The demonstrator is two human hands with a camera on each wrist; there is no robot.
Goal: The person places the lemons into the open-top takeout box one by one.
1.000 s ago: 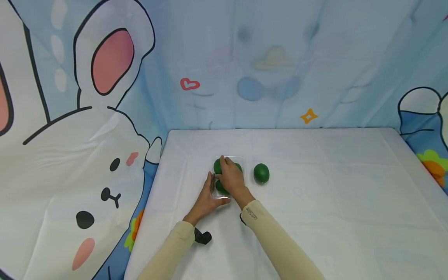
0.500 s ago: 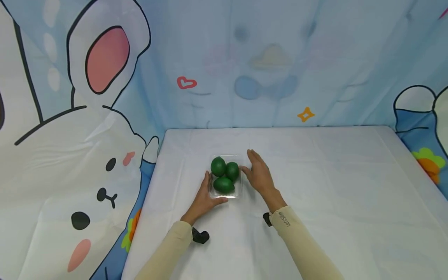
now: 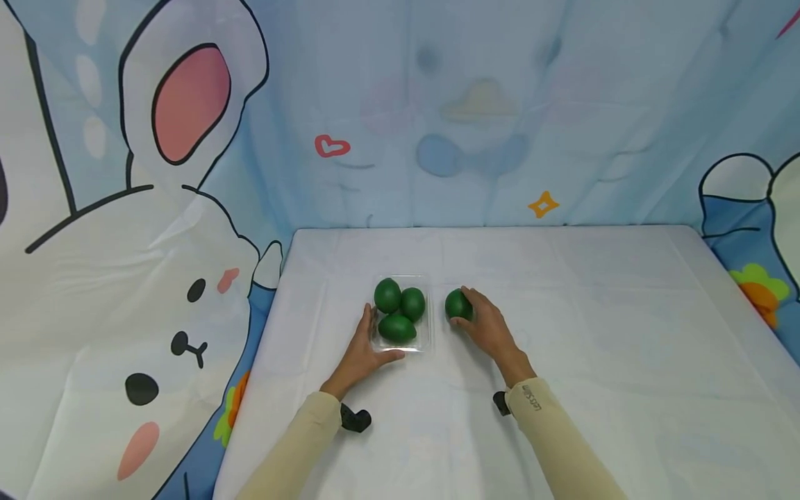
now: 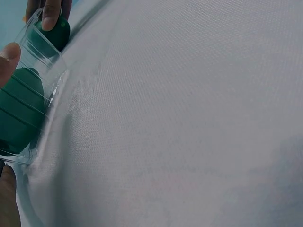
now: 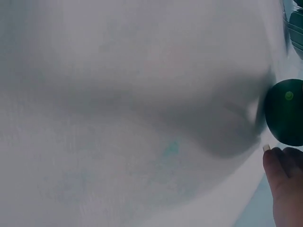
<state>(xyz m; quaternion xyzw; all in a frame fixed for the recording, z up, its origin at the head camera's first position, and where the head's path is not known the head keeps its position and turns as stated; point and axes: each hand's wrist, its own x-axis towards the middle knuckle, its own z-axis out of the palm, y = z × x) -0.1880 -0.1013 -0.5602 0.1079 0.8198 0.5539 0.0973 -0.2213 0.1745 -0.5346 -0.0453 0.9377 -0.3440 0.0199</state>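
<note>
A clear plastic box [image 3: 423,340] holds three dark green limes, one of them the near lime [image 3: 397,328]. At the box's left side and near edge, my left hand [image 3: 362,357] steadies it, fingers along the wall and thumb at the front. To the right of the box, my right hand [image 3: 490,330] has its thumb and fingers about another lime [image 3: 458,304]. In the left wrist view a finger lies on that lime [image 4: 57,34]. The right wrist view shows a pale spot on the lime [image 5: 286,113]; part of the hand is cut off there.
A white cloth covers the table [image 3: 594,361]. Behind it hangs a blue printed curtain [image 3: 375,90], and a rabbit print [image 3: 206,312] stands at the left. Black wrist straps [image 3: 356,419] show at the sleeves.
My right hand has left the limes in the box, moved right and taken hold of the lime beside it. My left hand stays at the box.
</note>
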